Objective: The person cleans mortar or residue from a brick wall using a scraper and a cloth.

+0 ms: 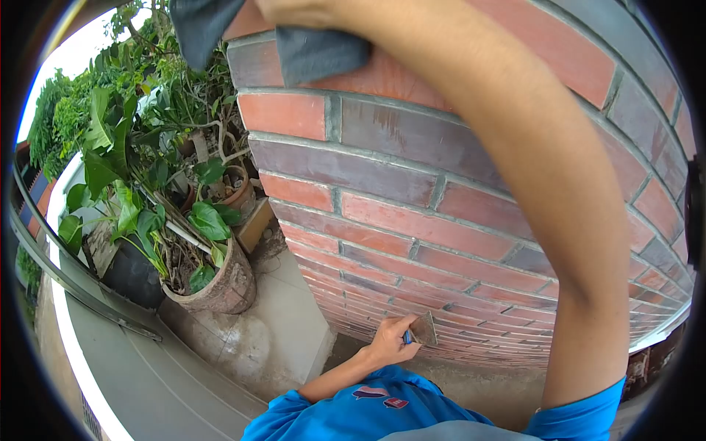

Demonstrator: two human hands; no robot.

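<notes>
A brick wall of red and dark purplish bricks with grey mortar joints stands right in front of me. My right arm stretches up across it, and my right hand, mostly cut off by the top edge, presses a dark grey cloth at the wall's upper left corner. Part of the cloth hangs past that corner. Low down near my chest, my left hand is closed around the blue handle of a scraper. Its flat metal blade points toward the lower wall.
Left of the wall stands a large clay pot with a leafy green plant. A smaller pot sits behind it near the wall. Pale floor tiles lie below, and a grey ledge curves along the left.
</notes>
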